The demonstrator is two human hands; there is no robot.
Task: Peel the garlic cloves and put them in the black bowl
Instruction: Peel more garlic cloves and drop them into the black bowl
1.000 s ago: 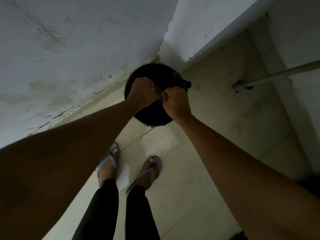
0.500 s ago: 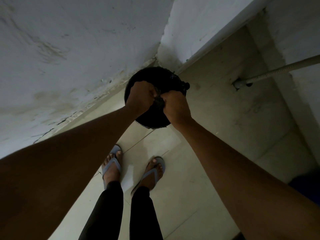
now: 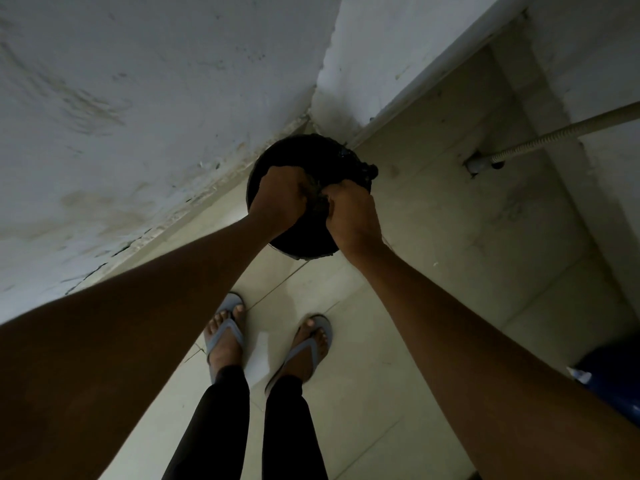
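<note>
Along the upper left of the frame runs a stained, pale wall [image 3: 121,98], its foot cracked where it meets the tiled floor [image 3: 450,271]. Low in the middle stand the person's two feet in grey flip-flops [image 3: 225,336].

From the lower left the left arm reaches up to centre frame, where the left hand [image 3: 278,199] hangs over a round black container [image 3: 304,154] standing in the corner. Its fingers are curled inward, knuckles toward the camera; what they close on is hidden in the dark, so I cannot tell whether a clove is in them. Whether this container is the black bowl of the task I cannot say either; it looks more like a bin with a dark liner bunched at its right rim.

Just right of it, almost touching, is the right hand [image 3: 349,216], also curled, fingertips turned toward the left hand. Between the two hands sits a small dark scrap, too dim to name. No garlic shows plainly anywhere.

The point that matters: whatever is being worked lies in the narrow gap between the two sets of fingertips, straight above the container's open mouth, both hands about equally near. I judge anything let go there would fall straight in.

At the upper right a ribbed hose [image 3: 554,133] runs to a fitting low on the wall; a blue object [image 3: 609,372] sits at the right edge.
</note>
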